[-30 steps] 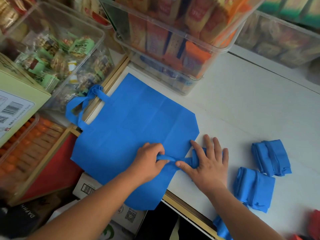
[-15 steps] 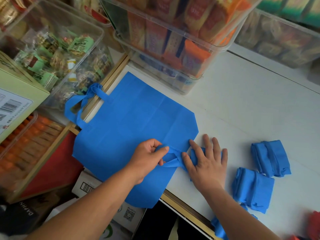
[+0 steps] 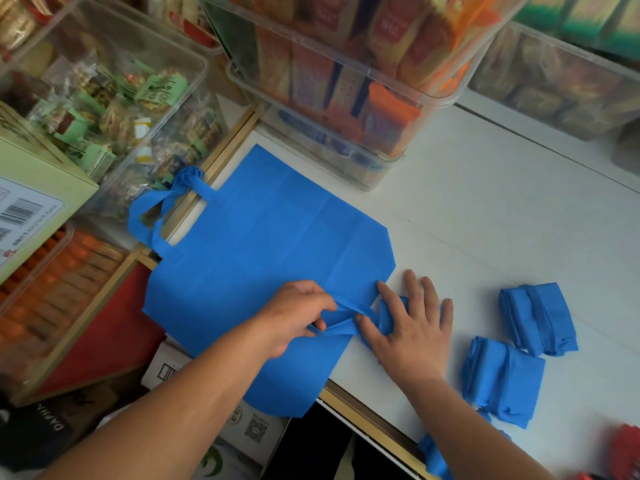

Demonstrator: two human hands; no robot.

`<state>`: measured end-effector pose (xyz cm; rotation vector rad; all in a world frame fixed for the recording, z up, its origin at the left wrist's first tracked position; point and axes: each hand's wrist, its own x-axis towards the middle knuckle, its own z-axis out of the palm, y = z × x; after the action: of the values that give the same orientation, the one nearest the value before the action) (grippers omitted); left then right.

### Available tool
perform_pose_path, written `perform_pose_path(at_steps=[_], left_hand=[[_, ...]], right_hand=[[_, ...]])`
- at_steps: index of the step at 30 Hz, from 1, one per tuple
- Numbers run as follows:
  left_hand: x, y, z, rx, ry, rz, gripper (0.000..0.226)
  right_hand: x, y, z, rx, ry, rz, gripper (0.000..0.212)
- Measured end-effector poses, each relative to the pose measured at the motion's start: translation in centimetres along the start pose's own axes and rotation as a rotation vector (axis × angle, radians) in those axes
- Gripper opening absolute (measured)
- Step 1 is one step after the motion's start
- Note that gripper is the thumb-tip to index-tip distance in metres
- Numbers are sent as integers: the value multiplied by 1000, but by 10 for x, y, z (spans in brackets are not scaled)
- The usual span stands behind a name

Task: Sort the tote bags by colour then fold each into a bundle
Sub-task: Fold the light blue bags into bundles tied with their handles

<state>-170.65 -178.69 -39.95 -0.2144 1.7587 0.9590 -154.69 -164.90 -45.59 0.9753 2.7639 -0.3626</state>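
A flat blue tote bag (image 3: 263,258) lies spread over the left end of the white table (image 3: 485,209), its handles (image 3: 166,209) hanging off the far left corner. On top of its near right edge sits a small folded blue bundle (image 3: 386,311). My right hand (image 3: 412,327) presses flat on that bundle with fingers spread. My left hand (image 3: 294,317) pinches the bundle's blue strap (image 3: 341,322) and pulls it leftward. Two finished blue bundles (image 3: 536,317) (image 3: 502,379) lie to the right on the table.
Clear plastic bins of snacks (image 3: 339,64) stand at the table's back, and more bins (image 3: 104,98) fill the shelf to the left. A cardboard box (image 3: 31,188) sits at far left. More blue cloth (image 3: 433,455) hangs at the near edge, red fabric (image 3: 623,452) at bottom right.
My left hand has worked the strap beside the bundle, lifting and drawing it left, while my right hand stayed pressed on the bundle. The flat bag has not moved.
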Motion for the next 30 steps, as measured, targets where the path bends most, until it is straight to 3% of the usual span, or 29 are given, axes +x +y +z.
perform_pose_path(at_steps=[3, 6, 9, 12, 16, 22, 26, 30], left_hand=[[-1, -3, -13, 46, -108, 5, 19], [2, -6, -10, 225, -38, 156, 25], [4, -9, 2, 25, 29, 224, 23], [6, -13, 9, -138, 90, 225, 20], [14, -9, 14, -14, 208, 183, 26], [25, -10, 25, 124, 291, 133, 19], [30, -22, 14, 372, 328, 420, 18], [30, -23, -12, 824, 187, 1046, 29]], right_hand=[[1, 6, 9, -2, 48, -54, 67], [1, 9, 12, 6, 100, -90, 63], [1, 9, 13, 18, 116, -94, 60], [2, 9, 9, -14, 84, -80, 64], [0, 6, 2, 0, 19, -44, 69], [4, -4, 8, 88, 102, 33, 42], [7, -7, 7, 109, 114, 43, 42], [7, -6, 6, 46, 47, 35, 55]])
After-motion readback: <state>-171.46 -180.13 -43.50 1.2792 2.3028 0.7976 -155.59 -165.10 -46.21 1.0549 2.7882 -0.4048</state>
